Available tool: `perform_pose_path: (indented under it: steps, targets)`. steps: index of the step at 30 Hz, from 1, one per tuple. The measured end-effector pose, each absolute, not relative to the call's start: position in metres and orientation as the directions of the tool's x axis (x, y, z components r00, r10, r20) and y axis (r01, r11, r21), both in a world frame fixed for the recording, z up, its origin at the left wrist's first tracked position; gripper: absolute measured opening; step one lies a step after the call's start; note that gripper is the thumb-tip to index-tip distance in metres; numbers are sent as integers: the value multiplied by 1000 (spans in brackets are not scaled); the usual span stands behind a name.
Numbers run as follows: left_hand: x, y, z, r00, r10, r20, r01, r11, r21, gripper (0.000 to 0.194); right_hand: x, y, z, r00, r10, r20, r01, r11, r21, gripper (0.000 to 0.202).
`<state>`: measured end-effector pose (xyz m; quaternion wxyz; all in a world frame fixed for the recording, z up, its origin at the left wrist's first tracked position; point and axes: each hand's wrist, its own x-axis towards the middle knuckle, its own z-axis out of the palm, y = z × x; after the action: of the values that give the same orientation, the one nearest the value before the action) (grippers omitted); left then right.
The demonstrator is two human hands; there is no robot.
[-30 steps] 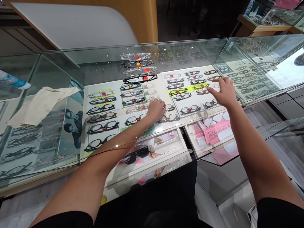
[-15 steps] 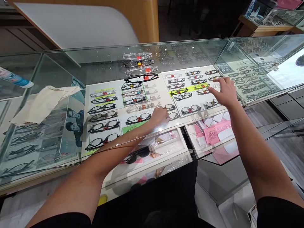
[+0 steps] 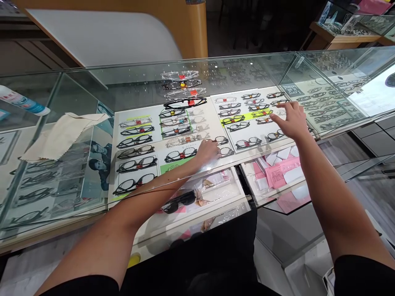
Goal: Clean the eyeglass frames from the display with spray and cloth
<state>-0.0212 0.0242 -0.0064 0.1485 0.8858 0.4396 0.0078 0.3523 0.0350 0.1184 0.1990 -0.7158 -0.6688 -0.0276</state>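
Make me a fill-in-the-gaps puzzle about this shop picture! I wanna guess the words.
1. The hand nearer the beige cloth is the person's ____ hand.
2. Both of the person's sleeves are ____.
3. The printed packet in the drawer, just left of the right forearm in the picture, is ____.
4. Inside the display case are rows of ____.

Missing words: left; black; pink; glasses.

A dark card (image 3: 291, 89) inside the glass case (image 3: 55, 229) reads "Leave it all behind", upside down.
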Motion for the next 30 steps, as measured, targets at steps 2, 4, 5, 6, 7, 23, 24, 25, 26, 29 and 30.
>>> perform_pose_path:
  steps: [2, 4, 5, 6, 7, 23, 24, 25, 26, 29, 30]
  targets:
    - [-21, 23, -6, 612, 782, -117, 777, -569, 269, 31, 352, 35, 118, 97, 947, 306, 971, -22, -239, 69]
    - [-22, 21, -5, 613, 781, -118, 777, -570, 268, 32, 353, 35, 118, 93, 947, 308, 973, -22, -228, 69]
    - [-22, 20, -5, 614, 780, -118, 776, -571, 267, 32, 353, 35, 117, 94, 947, 308, 974, -24, -225, 70]
    - [-22, 19, -4, 615, 780, -119, 776, -571, 267, 32, 353, 35, 117, 95, 946, 308, 974, -26, -223, 70]
    - [-22, 18, -4, 614, 781, -119, 777, -570, 266, 32, 353, 35, 117, 96, 946, 309, 974, -26, -223, 70]
    - [-17, 11, 10, 582, 799, -150, 803, -537, 256, 34, 348, 33, 121, 110, 944, 312, 962, -23, -271, 64]
    - [-16, 11, 13, 579, 802, -151, 806, -534, 255, 33, 347, 33, 121, 111, 944, 311, 963, -25, -270, 65]
    - [-15, 10, 16, 574, 805, -150, 809, -530, 254, 31, 347, 33, 121, 112, 944, 310, 964, -26, -266, 65]
    - [-15, 7, 21, 569, 808, -150, 812, -525, 253, 30, 347, 33, 121, 112, 944, 309, 965, -29, -262, 66]
    - [-14, -20, 43, 579, 800, -159, 805, -530, 267, 26, 348, 32, 121, 111, 947, 302, 968, -33, -250, 69]
    - [-15, -36, 53, 600, 783, -168, 789, -543, 287, 23, 348, 33, 120, 110, 948, 299, 969, -35, -245, 69]
